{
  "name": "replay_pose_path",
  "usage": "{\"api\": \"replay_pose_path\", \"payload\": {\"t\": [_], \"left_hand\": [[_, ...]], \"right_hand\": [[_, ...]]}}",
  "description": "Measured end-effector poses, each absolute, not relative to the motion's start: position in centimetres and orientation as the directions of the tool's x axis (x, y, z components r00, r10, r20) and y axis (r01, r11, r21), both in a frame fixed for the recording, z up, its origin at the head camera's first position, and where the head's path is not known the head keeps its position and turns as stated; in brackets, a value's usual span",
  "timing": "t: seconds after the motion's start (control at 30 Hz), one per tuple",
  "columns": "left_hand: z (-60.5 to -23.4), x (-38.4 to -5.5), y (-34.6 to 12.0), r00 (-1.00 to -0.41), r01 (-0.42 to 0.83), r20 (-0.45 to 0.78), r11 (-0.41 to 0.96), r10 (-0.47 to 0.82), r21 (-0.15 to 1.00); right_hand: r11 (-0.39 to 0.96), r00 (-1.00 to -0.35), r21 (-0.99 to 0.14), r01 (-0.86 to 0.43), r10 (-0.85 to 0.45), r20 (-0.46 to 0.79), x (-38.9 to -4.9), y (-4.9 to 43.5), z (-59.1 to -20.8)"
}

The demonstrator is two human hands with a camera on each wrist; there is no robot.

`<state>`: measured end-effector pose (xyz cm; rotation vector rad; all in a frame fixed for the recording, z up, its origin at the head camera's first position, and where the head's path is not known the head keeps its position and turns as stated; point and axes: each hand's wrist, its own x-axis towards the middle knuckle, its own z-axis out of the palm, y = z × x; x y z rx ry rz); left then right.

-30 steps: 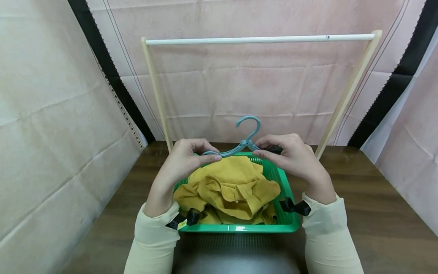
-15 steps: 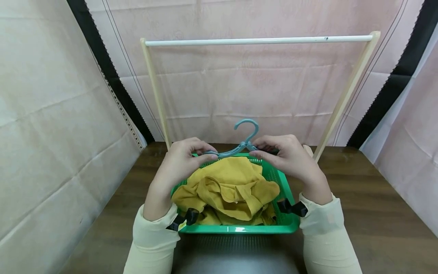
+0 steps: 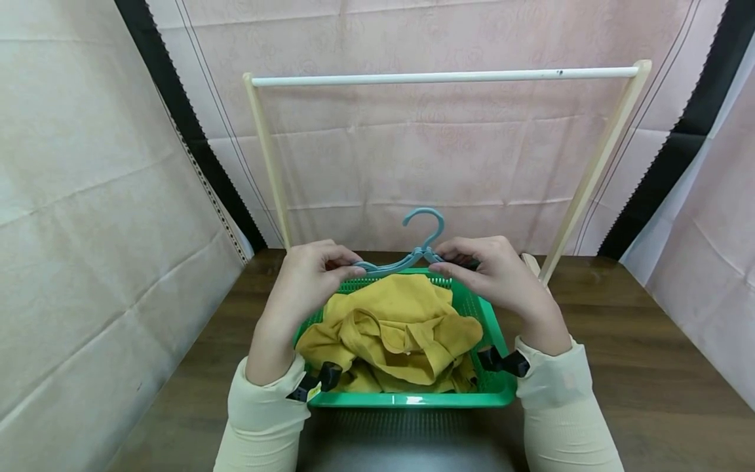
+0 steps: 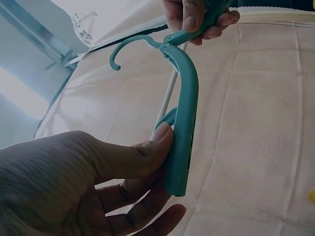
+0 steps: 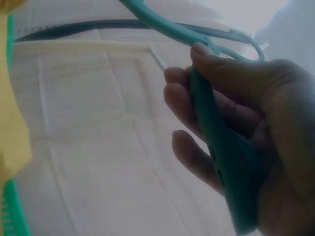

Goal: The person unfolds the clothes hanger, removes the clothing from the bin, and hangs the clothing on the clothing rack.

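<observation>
Head view, left hand and right hand, fingers pinching blue hanger, its outer ends hidden.

Head view: bright, soft, fairly even light, mostly sharp; pale sheen on desk nr btm ctr, sm. glint on basket front rim. L wrist cam: dimmer, bluish cast, bright light strip at L edge, L grip in shadow. R wrist cam: hazy, low contrast, washed-out glare top R, R grip dark, a bit soft.
</observation>
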<state>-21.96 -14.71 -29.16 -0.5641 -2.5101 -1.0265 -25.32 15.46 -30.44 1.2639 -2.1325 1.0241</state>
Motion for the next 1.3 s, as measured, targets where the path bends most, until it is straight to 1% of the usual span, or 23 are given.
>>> {"api": "replay_pose_path", "payload": {"t": [0.47, 0.73, 1.0, 1.13, 1.3], "left_hand": [[-29.22, -22.25, -15.10, -0.881, 0.431, 0.448, 0.654, 0.154, 0.622], [-29.17, -22.37, -15.26, -0.877, 0.433, 0.459, 0.644, 0.140, 0.631], [-29.04, -22.41, -15.43, -0.885, 0.393, 0.457, 0.660, 0.083, 0.641], [-28.93, -22.48, -15.53, -0.881, 0.391, 0.468, 0.648, 0.060, 0.653], [-28.93, -22.55, -15.73, -0.872, 0.393, 0.488, 0.645, 0.037, 0.655]], "right_hand": [[0.330, -0.485, -0.358, -0.874, -0.533, 0.693, -25.38, 15.61, -30.59], [0.343, -0.497, -0.363, -0.867, -0.529, 0.688, -25.36, 15.66, -30.56], [0.390, -0.521, -0.356, -0.849, -0.512, 0.683, -25.20, 15.85, -30.43], [0.391, -0.517, -0.351, -0.851, -0.502, 0.693, -25.15, 15.94, -30.28], [0.409, -0.527, -0.352, -0.842, -0.486, 0.697, -25.07, 16.09, -30.18]]}}
